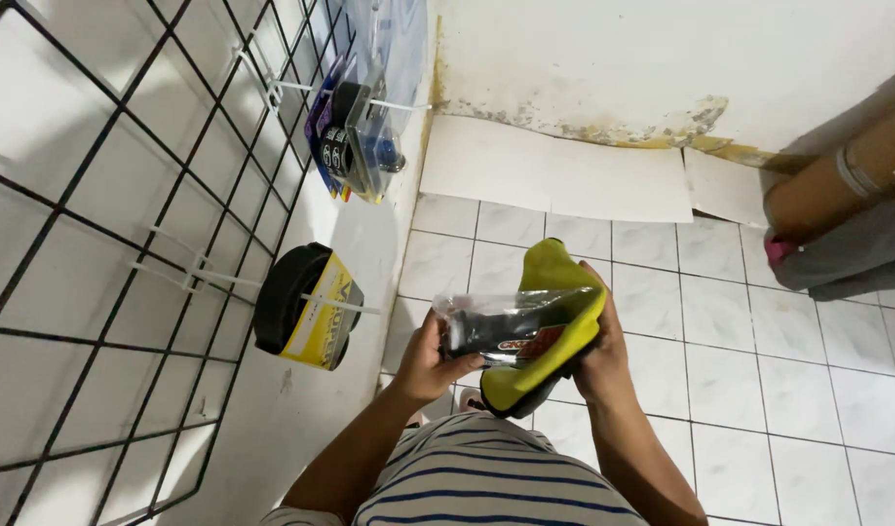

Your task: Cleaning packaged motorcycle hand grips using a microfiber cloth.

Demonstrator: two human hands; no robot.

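A clear plastic packet holding a dark item with a red label point(501, 331) lies against a bright yellow-green cloth point(554, 321), held before the striped shirt, above the white tiled floor point(720, 370); the left hand point(430, 362) pinches the packet's end, fingers clenched on it; the right hand point(598, 356) cups cloth and packet from behind; a firm two-handed hold looks wise, since film is slippery; on the black wire grid point(126, 244), hooks carry a black roll in a yellow sleeve point(306, 307) and clear blister packs point(355, 136).
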